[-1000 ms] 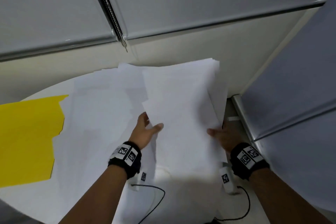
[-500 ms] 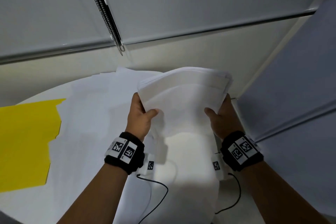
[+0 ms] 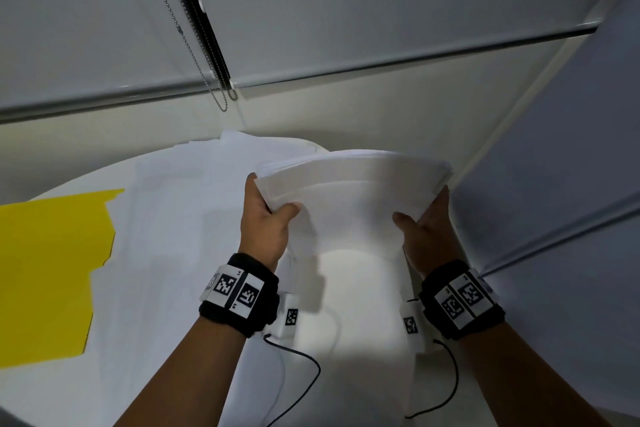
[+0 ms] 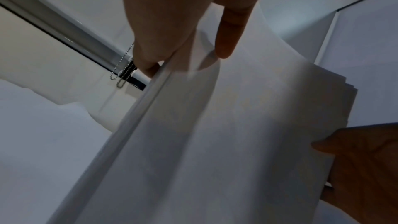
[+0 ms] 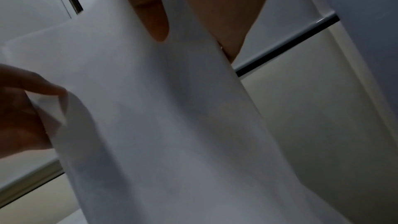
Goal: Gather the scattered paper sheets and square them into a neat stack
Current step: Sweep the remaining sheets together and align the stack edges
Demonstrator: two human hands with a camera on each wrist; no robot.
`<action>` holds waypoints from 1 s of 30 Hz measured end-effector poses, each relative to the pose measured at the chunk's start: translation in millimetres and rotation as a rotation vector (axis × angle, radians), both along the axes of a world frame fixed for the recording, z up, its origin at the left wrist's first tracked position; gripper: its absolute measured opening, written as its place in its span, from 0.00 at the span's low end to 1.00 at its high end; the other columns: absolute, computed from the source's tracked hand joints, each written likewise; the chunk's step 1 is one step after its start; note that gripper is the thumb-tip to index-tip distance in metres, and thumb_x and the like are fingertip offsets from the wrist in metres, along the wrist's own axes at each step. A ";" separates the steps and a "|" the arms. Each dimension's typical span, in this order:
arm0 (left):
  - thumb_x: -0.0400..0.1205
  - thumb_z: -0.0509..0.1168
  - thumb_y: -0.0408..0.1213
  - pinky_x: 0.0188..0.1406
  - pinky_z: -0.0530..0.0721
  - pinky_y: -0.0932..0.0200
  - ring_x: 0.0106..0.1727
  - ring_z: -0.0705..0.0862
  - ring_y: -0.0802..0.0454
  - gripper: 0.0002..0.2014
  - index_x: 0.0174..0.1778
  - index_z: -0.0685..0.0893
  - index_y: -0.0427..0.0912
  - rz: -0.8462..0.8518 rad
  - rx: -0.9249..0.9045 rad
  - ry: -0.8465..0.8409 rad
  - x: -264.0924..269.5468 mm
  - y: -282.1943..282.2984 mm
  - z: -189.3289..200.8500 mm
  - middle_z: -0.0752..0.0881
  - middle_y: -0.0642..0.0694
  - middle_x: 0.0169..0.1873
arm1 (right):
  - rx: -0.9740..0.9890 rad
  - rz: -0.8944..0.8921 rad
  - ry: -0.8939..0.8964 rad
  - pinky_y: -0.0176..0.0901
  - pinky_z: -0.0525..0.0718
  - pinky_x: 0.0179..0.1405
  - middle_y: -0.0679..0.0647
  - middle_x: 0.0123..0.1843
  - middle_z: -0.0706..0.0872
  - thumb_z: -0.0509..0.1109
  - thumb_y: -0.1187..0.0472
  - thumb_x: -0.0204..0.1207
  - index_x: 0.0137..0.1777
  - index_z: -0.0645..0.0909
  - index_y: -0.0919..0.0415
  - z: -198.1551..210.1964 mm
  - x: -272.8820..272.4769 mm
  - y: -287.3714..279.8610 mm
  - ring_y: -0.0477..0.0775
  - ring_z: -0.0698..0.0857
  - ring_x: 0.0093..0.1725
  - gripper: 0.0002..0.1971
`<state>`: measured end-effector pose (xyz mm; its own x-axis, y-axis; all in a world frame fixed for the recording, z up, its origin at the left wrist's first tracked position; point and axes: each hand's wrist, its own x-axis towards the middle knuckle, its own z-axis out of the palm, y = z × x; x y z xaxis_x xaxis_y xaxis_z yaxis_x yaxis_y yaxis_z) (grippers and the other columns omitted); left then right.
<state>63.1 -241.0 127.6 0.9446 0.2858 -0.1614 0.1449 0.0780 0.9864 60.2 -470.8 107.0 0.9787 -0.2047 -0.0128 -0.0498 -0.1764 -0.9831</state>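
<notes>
A bundle of white paper sheets [image 3: 349, 198] stands nearly upright above the table, bowed across its top edge. My left hand [image 3: 265, 218] grips its left edge, thumb on the near face. My right hand [image 3: 424, 229] grips the right edge the same way. The left wrist view shows the bundle [image 4: 215, 142] edge-on with my left thumb [image 4: 226, 43] on it. In the right wrist view my right thumb [image 5: 155, 23] lies on the sheets [image 5: 172, 125]. More white sheets [image 3: 166, 236] lie spread on the table to the left.
A yellow sheet [image 3: 45, 270] lies at the table's left. The round white table [image 3: 20, 392] stands close to a wall with roller blinds; a bead chain [image 3: 194, 55] hangs behind. A grey panel [image 3: 571, 253] stands at the right. Thin black cables [image 3: 304, 360] trail from the wrists.
The bundle lay tilted and fanned a second ago; both hands have raised it upright, moved to its side edges and drawn the sheets closer together.
</notes>
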 end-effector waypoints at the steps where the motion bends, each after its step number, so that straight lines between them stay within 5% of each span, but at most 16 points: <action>1: 0.64 0.69 0.29 0.60 0.84 0.44 0.57 0.86 0.46 0.30 0.63 0.78 0.51 -0.005 -0.009 0.002 -0.1 -0.1 0.3 0.87 0.47 0.55 | 0.020 -0.012 0.003 0.48 0.83 0.52 0.45 0.53 0.81 0.68 0.67 0.64 0.56 0.67 0.37 -1.3 -1.0 -1.7 0.51 0.83 0.53 0.27; 4: 0.63 0.68 0.27 0.52 0.84 0.53 0.58 0.86 0.45 0.32 0.67 0.78 0.42 -0.024 -0.037 0.010 3.9 1.3 -1.0 0.87 0.40 0.58 | 0.088 -0.025 -0.013 0.51 0.83 0.55 0.57 0.59 0.82 0.65 0.69 0.61 0.59 0.66 0.41 -2.9 -0.3 -3.1 0.57 0.83 0.57 0.29; 6: 0.62 0.69 0.27 0.53 0.84 0.50 0.58 0.86 0.43 0.33 0.67 0.79 0.40 -0.039 -0.029 0.039 6.3 -0.4 -4.7 0.87 0.38 0.58 | 0.063 0.008 0.009 0.51 0.82 0.56 0.55 0.60 0.82 0.67 0.68 0.65 0.64 0.65 0.45 -7.5 0.4 -2.4 0.56 0.83 0.58 0.30; 11: 0.65 0.69 0.29 0.63 0.83 0.35 0.60 0.86 0.41 0.30 0.65 0.81 0.48 -0.033 0.003 0.070 10.0 -9.1 -10.1 0.88 0.43 0.57 | -0.022 0.027 0.076 0.40 0.73 0.60 0.38 0.57 0.78 0.67 0.73 0.76 0.75 0.60 0.52 -16.9 6.7 2.3 0.48 0.79 0.58 0.32; 15: 0.67 0.68 0.30 0.62 0.84 0.35 0.58 0.87 0.43 0.26 0.62 0.82 0.51 -0.058 0.031 0.086 9.7 -17.4 -11.1 0.89 0.46 0.54 | -0.097 0.031 0.118 0.41 0.72 0.66 0.49 0.68 0.74 0.69 0.67 0.78 0.81 0.55 0.59 -25.1 9.8 1.7 0.48 0.76 0.64 0.35; 20: 0.68 0.70 0.31 0.62 0.84 0.36 0.57 0.88 0.45 0.23 0.60 0.85 0.50 -0.064 0.058 0.108 9.7 -22.7 -9.3 0.90 0.47 0.53 | -0.126 -0.004 0.116 0.43 0.75 0.61 0.45 0.58 0.78 0.69 0.66 0.78 0.76 0.66 0.56 -25.4 13.2 1.7 0.51 0.78 0.60 0.27; 24: 0.74 0.71 0.23 0.57 0.87 0.48 0.55 0.88 0.46 0.22 0.63 0.83 0.43 -0.047 -0.006 0.063 8.9 -17.9 -4.7 0.90 0.44 0.54 | -0.111 -0.045 0.048 0.23 0.71 0.50 0.47 0.57 0.78 0.69 0.67 0.78 0.74 0.68 0.60 -19.1 11.5 -4.2 0.48 0.77 0.56 0.25; 27: 0.69 0.73 0.25 0.55 0.87 0.48 0.55 0.89 0.45 0.24 0.62 0.84 0.42 -0.061 -0.037 0.077 3.9 -13.3 -10.2 0.90 0.42 0.53 | -0.087 -0.021 0.051 0.27 0.73 0.52 0.43 0.56 0.80 0.72 0.66 0.76 0.71 0.69 0.48 -25.0 8.6 -6.6 0.46 0.79 0.56 0.26; 30: 0.64 0.73 0.29 0.54 0.86 0.45 0.56 0.88 0.42 0.25 0.59 0.84 0.44 -0.112 -0.020 0.118 2.3 -8.4 -23.8 0.91 0.43 0.52 | -0.067 -0.032 0.085 0.43 0.81 0.57 0.38 0.53 0.81 0.75 0.67 0.72 0.56 0.71 0.35 -36.0 8.6 -10.4 0.48 0.82 0.55 0.26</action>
